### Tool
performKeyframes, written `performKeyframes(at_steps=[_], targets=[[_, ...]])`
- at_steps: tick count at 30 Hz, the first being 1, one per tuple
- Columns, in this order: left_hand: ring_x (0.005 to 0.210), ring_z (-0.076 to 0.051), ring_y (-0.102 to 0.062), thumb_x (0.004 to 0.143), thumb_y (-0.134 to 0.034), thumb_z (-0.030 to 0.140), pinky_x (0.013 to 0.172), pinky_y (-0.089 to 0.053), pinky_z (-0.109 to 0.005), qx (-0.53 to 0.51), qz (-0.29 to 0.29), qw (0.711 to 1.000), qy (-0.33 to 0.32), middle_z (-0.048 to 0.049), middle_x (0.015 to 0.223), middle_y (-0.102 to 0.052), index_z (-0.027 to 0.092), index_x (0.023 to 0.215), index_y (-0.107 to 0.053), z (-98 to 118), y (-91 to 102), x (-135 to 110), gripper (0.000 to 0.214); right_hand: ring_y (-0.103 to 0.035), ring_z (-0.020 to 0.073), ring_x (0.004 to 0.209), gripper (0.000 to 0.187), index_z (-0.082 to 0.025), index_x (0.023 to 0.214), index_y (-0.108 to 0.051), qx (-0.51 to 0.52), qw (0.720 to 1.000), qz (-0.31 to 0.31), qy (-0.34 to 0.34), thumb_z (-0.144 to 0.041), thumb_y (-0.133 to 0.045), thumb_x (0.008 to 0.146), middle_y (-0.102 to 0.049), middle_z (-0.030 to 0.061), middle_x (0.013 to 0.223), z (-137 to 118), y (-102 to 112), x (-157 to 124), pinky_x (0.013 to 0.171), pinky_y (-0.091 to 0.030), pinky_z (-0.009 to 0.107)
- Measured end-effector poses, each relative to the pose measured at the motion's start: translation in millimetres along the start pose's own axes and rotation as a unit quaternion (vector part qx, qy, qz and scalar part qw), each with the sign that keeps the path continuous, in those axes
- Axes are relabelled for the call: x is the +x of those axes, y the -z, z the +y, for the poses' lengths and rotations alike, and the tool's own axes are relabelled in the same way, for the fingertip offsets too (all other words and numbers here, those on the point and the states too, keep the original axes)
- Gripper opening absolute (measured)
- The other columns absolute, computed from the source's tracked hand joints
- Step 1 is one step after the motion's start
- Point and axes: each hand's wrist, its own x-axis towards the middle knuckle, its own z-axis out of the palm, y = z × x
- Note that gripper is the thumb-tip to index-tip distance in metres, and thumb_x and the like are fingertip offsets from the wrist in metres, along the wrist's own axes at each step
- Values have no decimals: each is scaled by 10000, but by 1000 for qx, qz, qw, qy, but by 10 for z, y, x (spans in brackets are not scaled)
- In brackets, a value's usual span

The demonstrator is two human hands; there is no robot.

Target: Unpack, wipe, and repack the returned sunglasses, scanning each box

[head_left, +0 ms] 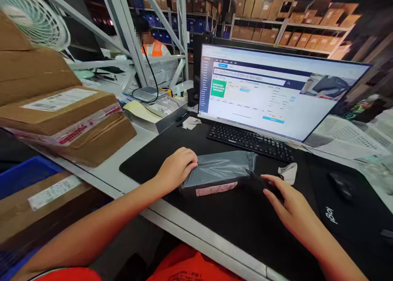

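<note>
The left hand is closed over the left end of a grey plastic-wrapped parcel, which lies in the centre of the frame on a black desk mat. The right hand, right of centre, grips a black tool whose tip meets the parcel's right end; its exact kind is too dark to tell. A pink label shows on the parcel's near side. Behind it sits a black keyboard.
</note>
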Motion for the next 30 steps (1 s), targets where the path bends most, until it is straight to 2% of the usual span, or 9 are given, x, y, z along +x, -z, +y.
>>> performKeyframes(at_steps=[4,7,11,15,19,23,26,30], targets=[[998,-235,-565,976,-531,178,862,-482,-368,-22,9,1000,-14,-53,1008,-663,206,854,-578,5,-1,5,134,-713,226,961,459,-207,1475,-511,-81,994,-6,73,-275,-424,1029,-730,101,1095,-267,-59,75,771,-588,318],[985,-230,-566,975,-514,176,884,-476,-376,-41,26,998,-27,-62,1013,-664,203,839,-568,-10,-19,14,149,-690,224,790,544,-231,1495,-516,-220,969,-21,108,-128,-473,962,-715,81,927,-603,-142,180,555,-498,285],[956,-221,-568,974,-500,178,883,-462,-374,-60,35,997,-34,-61,999,-658,203,826,-558,-31,-42,9,160,-682,212,728,656,-211,1501,-520,-305,940,-89,127,-10,-487,878,-716,98,911,-1051,-261,366,513,-420,288],[930,-213,-559,975,-492,179,859,-449,-363,-74,41,996,-34,-57,991,-650,203,824,-545,-46,-48,-11,162,-682,223,744,612,-187,1498,-525,-317,934,-103,130,-48,-484,904,-711,131,920,-1211,-297,458,513,-395,297],[926,-214,-558,977,-486,191,860,-444,-365,-82,39,995,-33,-56,991,-647,206,822,-538,-57,-44,-15,164,-670,232,716,616,-216,1483,-548,-355,926,-77,102,-44,-491,894,-695,123,882,-968,-194,399,503,-366,305],[932,-214,-565,978,-479,201,862,-442,-364,-88,35,995,-30,-49,987,-648,212,824,-538,-65,-52,-7,165,-667,242,669,555,-233,1442,-594,-403,914,-35,-8,-87,-503,915,-681,95,824,-489,-28,291,456,-276,304],[946,-219,-563,980,-473,215,872,-440,-371,-86,26,996,-26,-50,990,-645,215,825,-536,-81,-52,4,168,-663,232,646,480,-268,1404,-627,-407,911,1,-73,-156,-509,952,-691,77,834,-231,55,217,447,-229,297],[934,-231,-550,991,-461,265,866,-442,-384,-63,-16,998,-20,-51,965,-630,216,834,-537,-88,12,53,181,-675,235,666,450,-279,1423,-604,-384,919,41,-83,-223,-480,994,-700,55,824,-90,150,107,448,-267,301]])
